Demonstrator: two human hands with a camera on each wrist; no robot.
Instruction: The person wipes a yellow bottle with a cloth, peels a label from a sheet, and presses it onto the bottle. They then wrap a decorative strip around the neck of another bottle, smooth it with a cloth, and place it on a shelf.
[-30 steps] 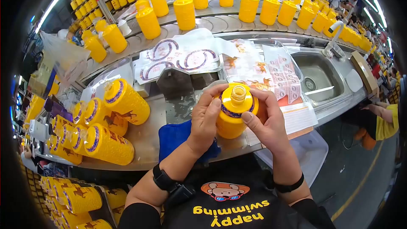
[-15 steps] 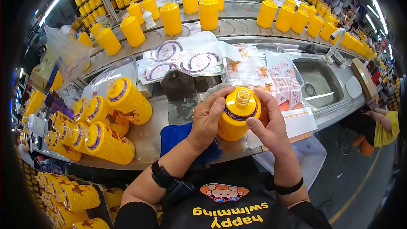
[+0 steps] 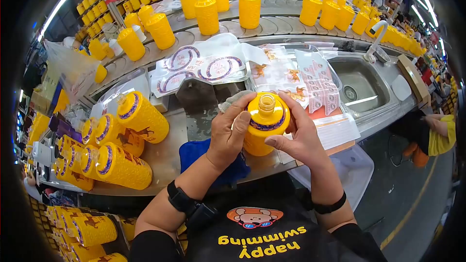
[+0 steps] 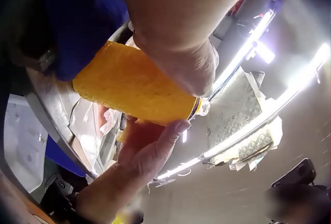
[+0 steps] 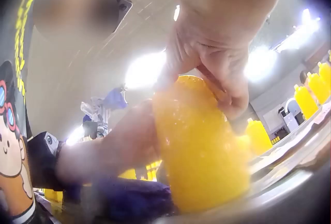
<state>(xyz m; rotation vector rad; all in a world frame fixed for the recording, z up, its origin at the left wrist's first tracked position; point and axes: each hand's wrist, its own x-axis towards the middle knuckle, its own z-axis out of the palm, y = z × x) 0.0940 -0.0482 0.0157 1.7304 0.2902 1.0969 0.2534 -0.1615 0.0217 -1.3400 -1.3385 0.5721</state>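
A yellow bottle [image 3: 264, 138] with a clear threaded neck and a purple patterned band round its shoulder stands upright between both hands, over the counter's front edge. My left hand [image 3: 227, 131] grips its left side, fingers round the back and thumb near the shoulder. On the right, my right hand [image 3: 303, 138] curls its fingers behind the bottle and lays its thumb at the front by the band. In the left wrist view the bottle [image 4: 134, 81] shows a textured, plain side. The right wrist view has the bottle [image 5: 199, 146] blurred, its base close over the metal counter.
Several banded yellow bottles [image 3: 125, 164] stand on the counter at left. Behind lie ring-shaped decal sheets [image 3: 221, 68] and horse decal sheets [image 3: 276, 75]. A blue cloth [image 3: 194, 157] lies by my left forearm. A sink [image 3: 361, 85] is at right, a bottle-carrying conveyor [image 3: 225, 29] beyond.
The bottles on the conveyor have moved left. Both hands keep their hold on the bottle, with only small shifts; the head view has swung slightly.
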